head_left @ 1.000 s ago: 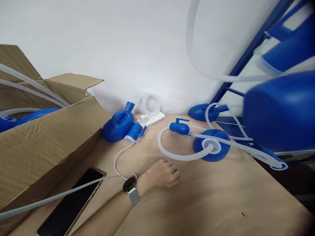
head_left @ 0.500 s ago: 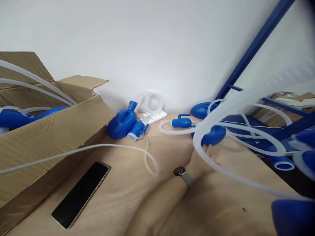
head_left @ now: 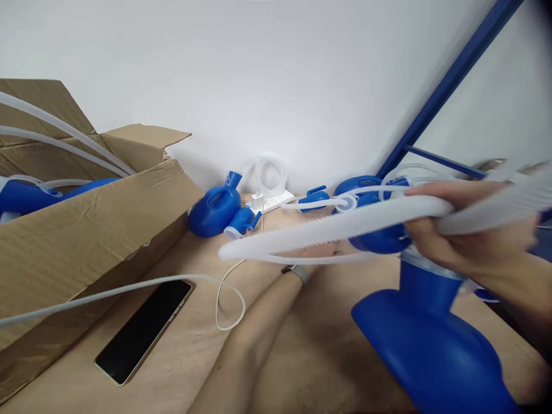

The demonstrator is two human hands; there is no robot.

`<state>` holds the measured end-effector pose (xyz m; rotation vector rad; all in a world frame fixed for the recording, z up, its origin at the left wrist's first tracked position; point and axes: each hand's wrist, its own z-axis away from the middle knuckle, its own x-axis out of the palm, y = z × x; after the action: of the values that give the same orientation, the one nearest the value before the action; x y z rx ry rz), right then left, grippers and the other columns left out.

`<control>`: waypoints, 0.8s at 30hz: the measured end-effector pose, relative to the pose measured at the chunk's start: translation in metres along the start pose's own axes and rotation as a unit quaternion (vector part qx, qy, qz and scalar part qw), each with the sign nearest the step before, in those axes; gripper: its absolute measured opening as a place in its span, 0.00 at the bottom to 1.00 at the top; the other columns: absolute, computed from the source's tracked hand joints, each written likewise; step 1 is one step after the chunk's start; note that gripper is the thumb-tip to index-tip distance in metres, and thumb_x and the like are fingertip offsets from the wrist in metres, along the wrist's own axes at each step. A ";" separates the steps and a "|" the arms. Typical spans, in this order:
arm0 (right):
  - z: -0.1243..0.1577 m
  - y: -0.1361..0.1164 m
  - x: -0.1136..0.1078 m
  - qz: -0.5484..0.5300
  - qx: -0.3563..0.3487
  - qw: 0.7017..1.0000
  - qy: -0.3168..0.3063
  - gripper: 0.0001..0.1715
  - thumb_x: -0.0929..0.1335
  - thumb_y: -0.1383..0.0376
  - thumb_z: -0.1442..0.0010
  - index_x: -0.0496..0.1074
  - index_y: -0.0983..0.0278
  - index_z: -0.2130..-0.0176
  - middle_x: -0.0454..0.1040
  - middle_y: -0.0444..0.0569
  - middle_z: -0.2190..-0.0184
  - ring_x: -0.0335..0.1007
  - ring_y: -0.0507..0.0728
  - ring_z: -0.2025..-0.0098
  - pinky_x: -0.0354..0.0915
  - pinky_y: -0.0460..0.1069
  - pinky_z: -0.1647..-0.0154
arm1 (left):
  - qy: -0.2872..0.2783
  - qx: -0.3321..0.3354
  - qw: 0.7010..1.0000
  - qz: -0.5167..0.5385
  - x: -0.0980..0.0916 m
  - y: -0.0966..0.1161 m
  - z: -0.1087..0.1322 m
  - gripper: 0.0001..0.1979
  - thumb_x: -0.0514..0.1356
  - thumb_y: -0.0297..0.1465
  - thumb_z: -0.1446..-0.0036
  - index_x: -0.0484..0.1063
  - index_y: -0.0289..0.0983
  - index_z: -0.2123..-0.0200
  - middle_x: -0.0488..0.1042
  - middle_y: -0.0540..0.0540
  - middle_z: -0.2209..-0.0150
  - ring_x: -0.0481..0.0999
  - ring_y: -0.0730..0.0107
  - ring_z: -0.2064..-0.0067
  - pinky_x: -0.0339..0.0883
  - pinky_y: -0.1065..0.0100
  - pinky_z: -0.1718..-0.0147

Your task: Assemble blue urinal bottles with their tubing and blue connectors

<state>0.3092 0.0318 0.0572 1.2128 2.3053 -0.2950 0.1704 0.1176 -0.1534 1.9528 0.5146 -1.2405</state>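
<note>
My right hand (head_left: 474,236) is closed around a bent, translucent white hose (head_left: 319,233) whose loop reaches left across the view. Below that hand, a large blue plastic urinal bottle (head_left: 431,345) hangs tilted, its neck close to the fingers. My left hand (head_left: 321,250), with a watch on the wrist, reaches over the table near another blue bottle (head_left: 379,238). The hose hides most of its fingers, so their grip does not show. Further back lie a small blue handled piece (head_left: 314,199) and one more blue bottle (head_left: 356,184).
An open cardboard box (head_left: 86,247) with blue bottles and hoses stands at left. Beside it lies a black phone (head_left: 144,330) near a white cable (head_left: 233,328). Against the wall are a blue bottle (head_left: 215,210), a small blue cup (head_left: 240,223) and a power strip (head_left: 276,201). A blue frame (head_left: 448,86) rises at right.
My right hand has come into view from the right, bringing the hose and a large blue bottle leftward over the table. My left hand has shifted left and is now mostly behind the hose.
</note>
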 end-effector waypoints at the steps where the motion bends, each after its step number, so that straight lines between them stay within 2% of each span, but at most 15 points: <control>1: -0.008 0.000 0.008 -0.006 -0.043 0.999 -0.011 0.20 0.66 0.47 0.30 0.80 0.55 0.54 0.83 0.49 0.65 0.80 0.55 0.67 0.71 0.50 0.68 | -0.009 0.004 1.000 0.003 -0.004 -0.008 0.010 0.21 0.63 0.38 0.32 0.71 0.37 0.40 0.72 0.39 0.40 0.77 0.54 0.44 0.75 0.47 0.46; 2: -0.017 0.000 0.017 -0.014 -0.089 0.996 -0.029 0.20 0.64 0.49 0.29 0.80 0.56 0.53 0.83 0.50 0.65 0.80 0.56 0.67 0.70 0.51 0.69 | -0.018 0.006 1.000 0.006 -0.008 -0.017 0.020 0.21 0.62 0.38 0.31 0.70 0.38 0.39 0.70 0.38 0.37 0.74 0.51 0.39 0.71 0.44 0.42; 4: -0.035 0.002 0.039 -0.049 -0.149 0.985 -0.071 0.21 0.62 0.51 0.28 0.79 0.57 0.52 0.83 0.49 0.66 0.80 0.57 0.67 0.69 0.52 0.69 | -0.040 0.002 0.999 0.015 -0.016 -0.031 0.043 0.22 0.57 0.37 0.28 0.69 0.36 0.36 0.62 0.31 0.30 0.61 0.44 0.29 0.58 0.42 0.33; 6: -0.050 0.002 0.061 -0.089 -0.164 0.977 -0.104 0.21 0.62 0.51 0.28 0.77 0.59 0.51 0.82 0.50 0.65 0.79 0.58 0.68 0.69 0.52 0.68 | -0.061 -0.005 0.998 0.030 -0.026 -0.040 0.067 0.25 0.57 0.38 0.30 0.68 0.31 0.36 0.58 0.27 0.28 0.55 0.40 0.26 0.53 0.42 0.31; 10: -0.067 -0.008 0.093 -0.143 -0.090 0.976 -0.135 0.25 0.63 0.50 0.30 0.72 0.61 0.44 0.78 0.47 0.68 0.75 0.58 0.71 0.69 0.54 0.64 | -0.091 -0.002 0.992 0.084 -0.051 -0.047 0.112 0.26 0.63 0.40 0.38 0.73 0.37 0.40 0.64 0.32 0.30 0.59 0.40 0.27 0.56 0.44 0.32; 13: -0.071 -0.024 0.110 -0.192 -0.049 0.967 -0.159 0.26 0.66 0.48 0.33 0.71 0.61 0.44 0.74 0.43 0.71 0.72 0.57 0.73 0.68 0.54 0.63 | -0.083 -0.005 0.986 0.142 -0.071 -0.047 0.139 0.28 0.70 0.42 0.46 0.76 0.39 0.43 0.70 0.35 0.33 0.65 0.41 0.30 0.61 0.49 0.35; 15: -0.070 -0.037 0.117 -0.219 -0.015 0.962 -0.164 0.26 0.66 0.48 0.32 0.70 0.61 0.43 0.72 0.41 0.74 0.70 0.57 0.74 0.67 0.53 0.63 | -0.049 -0.025 0.981 0.184 -0.081 -0.049 0.152 0.20 0.67 0.41 0.43 0.79 0.39 0.49 0.77 0.37 0.40 0.74 0.46 0.37 0.66 0.53 0.40; 17: -0.067 -0.053 0.122 -0.241 0.038 0.958 -0.153 0.25 0.64 0.49 0.30 0.69 0.61 0.43 0.70 0.40 0.76 0.70 0.57 0.74 0.66 0.52 0.63 | 0.009 -0.072 0.972 0.224 -0.089 -0.052 0.160 0.15 0.60 0.40 0.35 0.79 0.37 0.54 0.82 0.38 0.51 0.80 0.51 0.48 0.71 0.54 0.46; 18: -0.065 -0.062 0.123 -0.250 0.072 0.955 -0.142 0.24 0.63 0.49 0.29 0.69 0.61 0.43 0.69 0.39 0.76 0.70 0.58 0.74 0.65 0.52 0.63 | 0.040 -0.097 0.964 0.245 -0.092 -0.054 0.163 0.16 0.56 0.40 0.33 0.77 0.35 0.53 0.82 0.38 0.55 0.81 0.53 0.52 0.72 0.55 0.50; 20: -0.059 -0.078 0.123 -0.266 0.142 0.947 -0.114 0.22 0.63 0.50 0.28 0.68 0.61 0.45 0.70 0.40 0.76 0.71 0.59 0.72 0.66 0.53 0.62 | 0.084 -0.129 0.942 0.298 -0.097 -0.057 0.168 0.20 0.57 0.42 0.34 0.73 0.34 0.47 0.81 0.37 0.54 0.81 0.54 0.54 0.74 0.56 0.54; 22: -0.050 -0.092 0.123 -0.282 0.195 0.936 -0.080 0.22 0.63 0.50 0.28 0.67 0.60 0.44 0.71 0.41 0.74 0.73 0.59 0.71 0.67 0.53 0.61 | 0.091 -0.121 0.923 0.353 -0.101 -0.058 0.173 0.29 0.65 0.45 0.41 0.68 0.36 0.41 0.79 0.37 0.49 0.81 0.54 0.51 0.75 0.57 0.54; 24: -0.038 -0.102 0.126 -0.305 0.227 0.924 -0.046 0.22 0.62 0.49 0.27 0.65 0.59 0.42 0.73 0.42 0.71 0.74 0.59 0.70 0.68 0.54 0.60 | 0.071 -0.108 0.890 0.437 -0.104 -0.055 0.179 0.37 0.73 0.46 0.51 0.69 0.39 0.41 0.79 0.38 0.47 0.80 0.51 0.47 0.76 0.56 0.51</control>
<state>0.1548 0.0773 0.0172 0.5988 2.5537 -1.1320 -0.0189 0.0213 -0.1257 1.7543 -0.1726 -0.4408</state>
